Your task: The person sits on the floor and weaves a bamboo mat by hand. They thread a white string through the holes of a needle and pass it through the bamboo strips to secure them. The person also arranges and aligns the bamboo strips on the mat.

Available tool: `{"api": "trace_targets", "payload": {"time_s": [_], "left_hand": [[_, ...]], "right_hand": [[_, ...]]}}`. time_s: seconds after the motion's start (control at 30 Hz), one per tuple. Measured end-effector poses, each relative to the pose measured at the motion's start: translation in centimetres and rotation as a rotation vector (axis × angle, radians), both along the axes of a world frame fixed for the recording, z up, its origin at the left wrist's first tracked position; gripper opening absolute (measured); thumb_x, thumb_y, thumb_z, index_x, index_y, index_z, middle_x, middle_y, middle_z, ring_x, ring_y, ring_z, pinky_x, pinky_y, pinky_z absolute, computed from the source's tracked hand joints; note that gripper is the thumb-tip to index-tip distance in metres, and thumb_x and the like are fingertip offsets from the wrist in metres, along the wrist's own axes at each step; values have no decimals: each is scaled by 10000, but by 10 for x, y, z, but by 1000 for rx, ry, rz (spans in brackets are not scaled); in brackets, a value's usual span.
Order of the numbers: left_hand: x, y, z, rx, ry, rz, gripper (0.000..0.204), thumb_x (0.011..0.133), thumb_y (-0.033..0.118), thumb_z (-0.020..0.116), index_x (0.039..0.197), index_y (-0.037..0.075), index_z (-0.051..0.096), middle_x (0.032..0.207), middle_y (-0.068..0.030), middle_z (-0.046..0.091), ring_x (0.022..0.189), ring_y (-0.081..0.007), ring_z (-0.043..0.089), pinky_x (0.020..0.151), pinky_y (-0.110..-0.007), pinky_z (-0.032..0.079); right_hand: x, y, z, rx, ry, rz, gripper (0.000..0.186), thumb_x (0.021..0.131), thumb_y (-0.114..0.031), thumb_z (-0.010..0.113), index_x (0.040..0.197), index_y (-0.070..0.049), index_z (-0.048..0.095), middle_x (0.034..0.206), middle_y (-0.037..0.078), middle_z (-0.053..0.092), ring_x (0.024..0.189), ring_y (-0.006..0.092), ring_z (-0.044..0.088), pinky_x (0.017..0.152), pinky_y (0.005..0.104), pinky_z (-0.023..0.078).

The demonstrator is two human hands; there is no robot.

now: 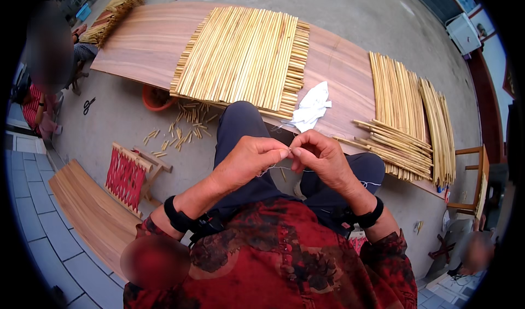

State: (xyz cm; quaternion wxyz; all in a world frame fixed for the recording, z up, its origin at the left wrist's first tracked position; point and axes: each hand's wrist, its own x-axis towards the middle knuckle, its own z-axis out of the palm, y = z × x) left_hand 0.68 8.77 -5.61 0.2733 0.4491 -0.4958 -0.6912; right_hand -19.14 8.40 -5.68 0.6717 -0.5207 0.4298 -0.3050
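My left hand (256,153) and my right hand (324,159) meet above my lap, thumbs and forefingers pinched together almost tip to tip. Between them they hold a thin white thread (372,184), which loops under the fingers and trails over by my right wrist. Whether a needle is also in the fingers is too small to see. Just beyond the hands, a crumpled white cloth (313,108) lies on the near edge of the wooden board. Left of it is a layered panel of slender straw-coloured sticks (240,54).
More stick bundles (398,90) and loose sticks (399,151) lie on the board (342,63) to the right. Cut stick ends (186,124) litter the floor near an orange basin (157,98). A red-webbed folding stool (124,178), scissors (88,105) and a person (50,46) are at left.
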Motion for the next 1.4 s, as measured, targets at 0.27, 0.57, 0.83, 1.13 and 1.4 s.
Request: {"api": "trace_targets", "payload": {"time_s": [0.27,0.57,0.83,1.13,1.4], "left_hand": [[0,-1,-2,-72,-13,4,187,881,178,565,883,21,667,618,59,507,524,-13,406,454,-182,319],[-2,-1,0,-31,-22,-18,193,894,188,559,894,23,659,621,61,493,544,-12,403,472,-179,325],[-3,0,-3,-66,21,-13,206,922,186,532,941,16,647,608,52,481,541,-19,410,476,-185,339],[-2,1,-4,-76,44,-81,195,925,168,524,897,2,623,602,31,496,524,-25,428,469,-180,333],[1,0,-4,-34,54,-150,195,911,171,548,881,-4,629,621,26,504,514,-26,420,468,-181,324]], "right_hand": [[1,0,10,15,67,40,116,869,-86,583,964,-21,599,807,20,604,662,84,598,587,224,492],[-2,0,2,-705,392,55,97,808,-56,645,896,-41,607,741,51,573,653,112,595,560,240,456],[-4,3,-4,-135,58,-91,32,825,-47,611,850,-28,604,801,15,558,677,90,548,573,235,426],[-1,1,-5,-305,189,-26,59,809,-60,635,845,-24,605,751,25,533,659,84,514,570,219,409],[0,4,-2,-141,92,-7,47,837,-59,622,861,-22,604,762,-1,541,597,55,526,534,193,416]]}}
